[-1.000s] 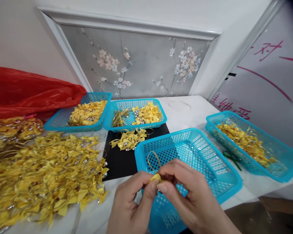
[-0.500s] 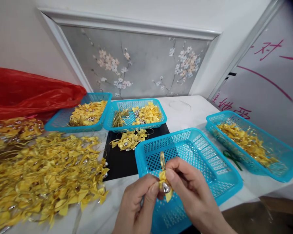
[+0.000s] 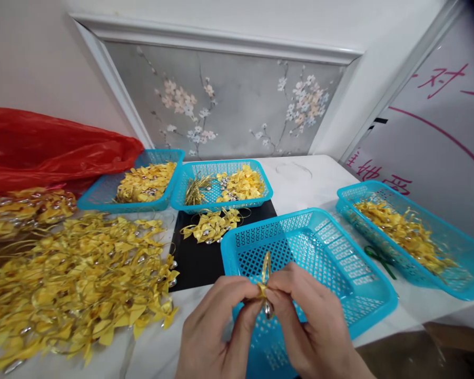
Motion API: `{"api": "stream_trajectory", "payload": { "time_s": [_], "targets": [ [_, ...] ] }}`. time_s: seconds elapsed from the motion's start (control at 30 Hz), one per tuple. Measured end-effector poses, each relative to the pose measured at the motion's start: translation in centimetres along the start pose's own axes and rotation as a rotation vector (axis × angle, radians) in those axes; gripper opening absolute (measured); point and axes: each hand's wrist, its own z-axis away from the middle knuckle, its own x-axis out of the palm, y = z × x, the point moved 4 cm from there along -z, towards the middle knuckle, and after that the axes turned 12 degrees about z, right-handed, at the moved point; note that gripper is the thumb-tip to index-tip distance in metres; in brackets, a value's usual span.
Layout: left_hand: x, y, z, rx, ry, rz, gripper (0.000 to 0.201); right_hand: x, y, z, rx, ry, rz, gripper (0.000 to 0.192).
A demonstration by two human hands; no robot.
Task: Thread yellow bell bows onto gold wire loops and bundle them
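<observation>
Between my two hands is a yellow ribbon bow (image 3: 262, 289) with a silver bell hanging below it and a gold cord loop standing up above. The thumb and forefinger of my left hand (image 3: 221, 321) pinch the bow's left side. My right hand (image 3: 308, 316) pinches its right side, with the fingertips of both hands almost meeting. Most of the ribbon is hidden by the fingers. Beneath the hands lies a blue plastic basket (image 3: 373, 273) with a lattice floor.
Many similar yellow bows (image 3: 79, 284) are heaped at the left, by a red plastic bag (image 3: 55, 147). More fill blue baskets at the back left, the back middle (image 3: 221, 166) and the right (image 3: 464, 252). A small pile (image 3: 211, 225) rests on a black mat (image 3: 193, 268). Green-handled scissors (image 3: 381, 260) lie at right.
My left fingers have moved up onto the ribbon, and my right hand has drawn in beside them. The ribbon is now more covered and the bell hangs below. The view has shifted slightly.
</observation>
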Motion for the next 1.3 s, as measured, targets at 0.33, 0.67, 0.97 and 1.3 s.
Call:
{"api": "stream_trajectory", "payload": {
  "time_s": [0.33,0.67,0.97,1.3],
  "targets": [
    [1.2,-2.8,0.5,-0.651,-0.073,0.693,0.016,0.5,0.7,0.1,0.096,-0.062,-0.149,0.017],
    [2.1,-2.5,0.7,-0.876,-0.003,0.876,0.024,1.0,1.8,-0.1,0.458,-0.282,-0.552,0.022],
    [1.4,-1.6,0.5,-0.587,-0.075,0.684,0.024,-0.1,0.9,-0.4,0.220,-0.185,-0.228,0.015],
    [1.5,-2.1,0.6,-0.603,-0.035,0.699,0.024,1.4,2.1,-0.9,0.618,-0.407,-0.725,0.033]
  ]
}}
